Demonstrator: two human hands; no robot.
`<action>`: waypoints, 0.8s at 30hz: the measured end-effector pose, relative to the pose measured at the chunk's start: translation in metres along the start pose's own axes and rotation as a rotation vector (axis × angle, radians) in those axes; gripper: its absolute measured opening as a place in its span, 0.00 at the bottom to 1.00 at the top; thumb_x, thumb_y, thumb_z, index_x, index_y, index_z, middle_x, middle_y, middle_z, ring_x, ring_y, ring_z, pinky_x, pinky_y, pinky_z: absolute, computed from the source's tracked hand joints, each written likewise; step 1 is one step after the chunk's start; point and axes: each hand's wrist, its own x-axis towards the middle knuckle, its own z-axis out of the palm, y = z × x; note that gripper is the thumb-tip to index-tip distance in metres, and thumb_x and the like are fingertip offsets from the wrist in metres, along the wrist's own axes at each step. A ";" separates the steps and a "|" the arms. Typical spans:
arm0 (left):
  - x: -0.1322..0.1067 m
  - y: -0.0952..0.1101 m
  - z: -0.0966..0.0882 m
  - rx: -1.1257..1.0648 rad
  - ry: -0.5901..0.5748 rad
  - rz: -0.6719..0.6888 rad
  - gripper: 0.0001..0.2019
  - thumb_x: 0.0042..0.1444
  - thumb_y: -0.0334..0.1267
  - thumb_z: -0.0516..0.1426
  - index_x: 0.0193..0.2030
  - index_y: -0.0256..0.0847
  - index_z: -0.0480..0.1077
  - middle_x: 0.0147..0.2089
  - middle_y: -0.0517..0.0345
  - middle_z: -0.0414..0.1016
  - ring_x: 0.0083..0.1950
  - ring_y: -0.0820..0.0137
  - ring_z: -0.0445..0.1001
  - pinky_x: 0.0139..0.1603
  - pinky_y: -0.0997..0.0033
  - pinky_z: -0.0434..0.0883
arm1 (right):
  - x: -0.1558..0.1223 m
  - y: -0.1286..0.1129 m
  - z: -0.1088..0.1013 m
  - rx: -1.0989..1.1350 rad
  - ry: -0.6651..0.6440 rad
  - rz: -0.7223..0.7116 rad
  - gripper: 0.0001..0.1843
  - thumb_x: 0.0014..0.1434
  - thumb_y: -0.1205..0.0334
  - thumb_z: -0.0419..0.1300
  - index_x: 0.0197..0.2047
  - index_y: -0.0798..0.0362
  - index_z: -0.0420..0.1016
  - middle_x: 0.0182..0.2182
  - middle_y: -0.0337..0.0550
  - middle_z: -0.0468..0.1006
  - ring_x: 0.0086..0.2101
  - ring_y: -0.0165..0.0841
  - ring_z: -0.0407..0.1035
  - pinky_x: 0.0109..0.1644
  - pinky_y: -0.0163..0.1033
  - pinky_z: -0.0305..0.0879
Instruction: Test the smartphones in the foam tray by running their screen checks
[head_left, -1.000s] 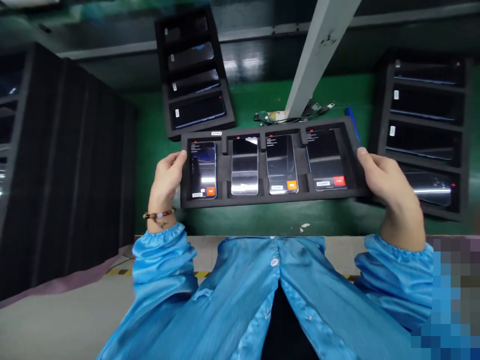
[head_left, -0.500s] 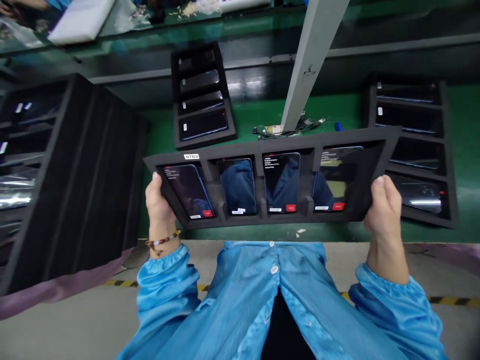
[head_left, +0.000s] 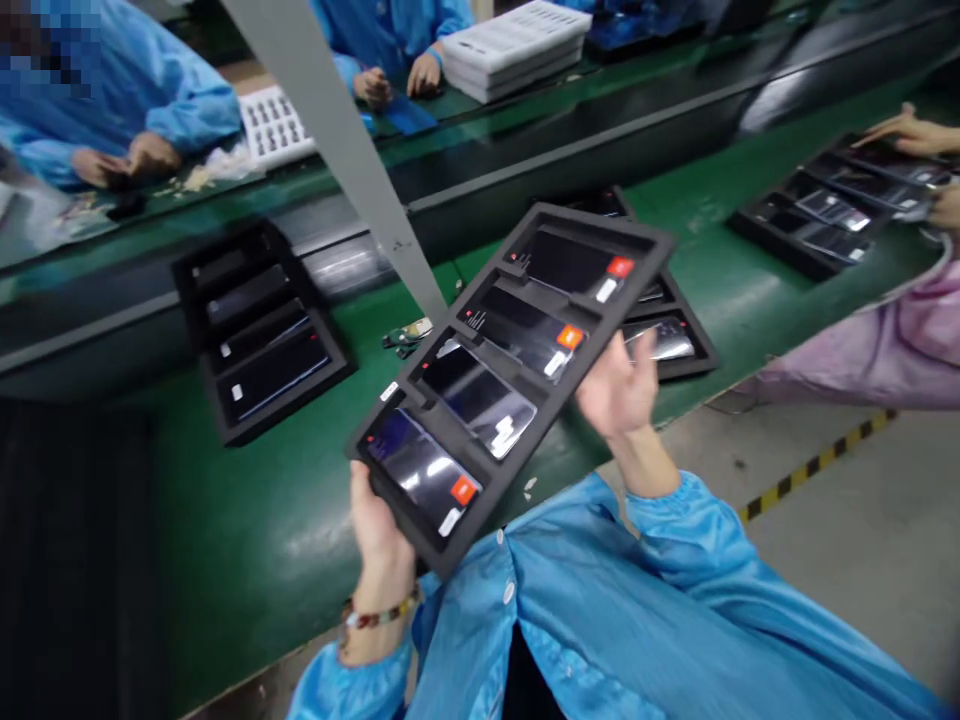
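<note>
A black foam tray (head_left: 654, 243) with several phones (head_left: 480, 400) in its slots hangs tilted over the edge of the green belt (head_left: 247, 510), one end towards me and the other end up and away. My left hand (head_left: 375, 525), with a bead bracelet on the wrist, grips the near end, thumb on the rim. My right hand (head_left: 619, 385) is at the tray's right long edge. Its fingers are spread and blurred, lying against the edge without being wrapped round it.
More black phone trays lie on the belt at the left (head_left: 259, 330), behind the held tray (head_left: 664, 340) and at the far right (head_left: 821, 210), where another person's hands and pink sleeve (head_left: 885, 340) reach. A grey post (head_left: 337, 130) slants across. Co-workers in blue sit opposite.
The tray has swung from level and crosswise to a steep diagonal. My right hand has left its end grip and sits at the long edge. My view turned right and up.
</note>
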 end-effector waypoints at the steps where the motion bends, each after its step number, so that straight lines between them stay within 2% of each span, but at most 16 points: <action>1: -0.006 -0.016 0.026 -0.048 0.025 0.001 0.23 0.67 0.69 0.57 0.49 0.58 0.85 0.51 0.64 0.89 0.57 0.57 0.88 0.65 0.49 0.84 | -0.005 0.008 0.009 -0.002 0.015 0.008 0.47 0.68 0.20 0.40 0.77 0.37 0.62 0.63 0.47 0.80 0.59 0.50 0.78 0.60 0.62 0.77; 4: -0.022 -0.048 0.095 -0.100 -0.034 0.083 0.23 0.69 0.68 0.56 0.59 0.62 0.82 0.64 0.65 0.84 0.72 0.61 0.78 0.73 0.56 0.78 | -0.012 0.027 0.023 0.038 0.036 0.105 0.50 0.61 0.26 0.62 0.80 0.34 0.56 0.64 0.41 0.79 0.56 0.47 0.79 0.56 0.55 0.82; 6: -0.025 -0.055 0.125 -0.107 -0.061 0.165 0.22 0.70 0.67 0.57 0.61 0.65 0.81 0.69 0.68 0.80 0.78 0.65 0.71 0.78 0.60 0.73 | -0.008 0.032 0.019 0.075 0.035 0.139 0.51 0.59 0.28 0.66 0.79 0.34 0.57 0.63 0.39 0.80 0.56 0.46 0.79 0.56 0.53 0.83; 7: -0.025 -0.053 0.133 -0.107 -0.070 0.188 0.22 0.70 0.66 0.57 0.61 0.65 0.81 0.70 0.69 0.79 0.79 0.66 0.69 0.79 0.61 0.72 | -0.003 0.031 0.012 0.072 0.017 0.129 0.49 0.60 0.27 0.64 0.78 0.35 0.58 0.63 0.40 0.80 0.57 0.46 0.78 0.57 0.53 0.82; 9: -0.019 -0.045 0.141 -0.107 -0.103 0.191 0.22 0.70 0.66 0.58 0.61 0.63 0.82 0.71 0.68 0.78 0.80 0.64 0.68 0.79 0.59 0.72 | 0.008 0.027 -0.013 -0.035 -0.060 0.046 0.43 0.67 0.24 0.55 0.76 0.37 0.64 0.63 0.42 0.79 0.60 0.46 0.76 0.62 0.54 0.80; 11: -0.010 -0.031 0.143 -0.118 -0.138 0.188 0.22 0.70 0.65 0.58 0.60 0.61 0.82 0.72 0.67 0.78 0.80 0.62 0.69 0.78 0.57 0.73 | 0.021 0.020 -0.054 -0.308 -0.036 -0.128 0.39 0.72 0.25 0.49 0.72 0.41 0.71 0.65 0.46 0.79 0.65 0.45 0.73 0.69 0.57 0.73; 12: -0.006 -0.023 0.142 -0.129 -0.145 0.200 0.21 0.70 0.64 0.58 0.60 0.60 0.82 0.71 0.68 0.78 0.80 0.62 0.69 0.78 0.56 0.73 | 0.026 0.017 -0.080 -0.498 0.063 -0.239 0.36 0.73 0.28 0.50 0.69 0.43 0.74 0.66 0.49 0.78 0.67 0.45 0.70 0.73 0.58 0.68; 13: -0.001 -0.016 0.143 -0.141 -0.142 0.219 0.20 0.71 0.62 0.59 0.59 0.60 0.83 0.71 0.69 0.78 0.80 0.62 0.68 0.79 0.57 0.72 | 0.031 0.016 -0.107 -0.700 0.249 -0.345 0.35 0.71 0.29 0.55 0.67 0.46 0.76 0.66 0.53 0.77 0.69 0.48 0.68 0.75 0.61 0.63; 14: 0.003 -0.009 0.144 -0.150 -0.133 0.237 0.18 0.71 0.61 0.59 0.58 0.60 0.83 0.70 0.70 0.79 0.80 0.63 0.68 0.79 0.57 0.72 | 0.035 0.015 -0.136 -0.868 0.439 -0.392 0.37 0.70 0.29 0.57 0.66 0.50 0.76 0.66 0.58 0.76 0.69 0.51 0.66 0.76 0.65 0.60; 15: 0.008 -0.003 0.145 -0.152 -0.126 0.244 0.17 0.72 0.60 0.59 0.56 0.59 0.84 0.69 0.70 0.80 0.80 0.63 0.69 0.79 0.57 0.72 | 0.038 0.016 -0.163 -0.995 0.581 -0.361 0.39 0.70 0.30 0.56 0.66 0.54 0.76 0.65 0.63 0.75 0.67 0.53 0.67 0.75 0.68 0.60; 16: 0.012 0.002 0.147 -0.148 -0.125 0.241 0.17 0.72 0.60 0.59 0.55 0.59 0.84 0.67 0.69 0.82 0.79 0.62 0.69 0.78 0.55 0.73 | 0.041 0.018 -0.188 -1.088 0.630 -0.266 0.40 0.69 0.30 0.55 0.66 0.57 0.75 0.62 0.66 0.76 0.62 0.53 0.71 0.71 0.67 0.63; 17: 0.016 0.007 0.150 -0.137 -0.132 0.232 0.17 0.72 0.60 0.58 0.54 0.58 0.84 0.66 0.68 0.82 0.79 0.61 0.70 0.78 0.53 0.73 | 0.041 0.021 -0.208 -1.157 0.570 -0.159 0.40 0.69 0.30 0.56 0.63 0.58 0.76 0.57 0.66 0.78 0.55 0.52 0.74 0.66 0.64 0.69; 19: 0.022 0.015 0.154 -0.103 -0.155 0.213 0.19 0.72 0.60 0.57 0.55 0.57 0.84 0.67 0.67 0.82 0.79 0.60 0.70 0.78 0.51 0.73 | 0.040 0.027 -0.235 -1.190 0.486 -0.075 0.35 0.69 0.33 0.57 0.55 0.58 0.81 0.47 0.60 0.81 0.46 0.49 0.75 0.59 0.59 0.73; 21: 0.025 0.022 0.156 -0.077 -0.145 0.219 0.21 0.73 0.61 0.55 0.58 0.57 0.82 0.70 0.66 0.80 0.79 0.60 0.70 0.79 0.52 0.72 | 0.033 0.030 -0.248 -1.191 0.409 -0.061 0.31 0.69 0.35 0.57 0.50 0.56 0.82 0.42 0.55 0.81 0.43 0.47 0.75 0.56 0.56 0.72; 24: 0.025 0.035 0.153 -0.052 -0.067 0.232 0.21 0.73 0.60 0.55 0.59 0.56 0.82 0.71 0.66 0.79 0.78 0.61 0.71 0.79 0.55 0.71 | 0.020 0.018 -0.265 -1.186 0.315 -0.049 0.29 0.68 0.34 0.58 0.48 0.53 0.82 0.42 0.53 0.81 0.43 0.44 0.74 0.55 0.51 0.70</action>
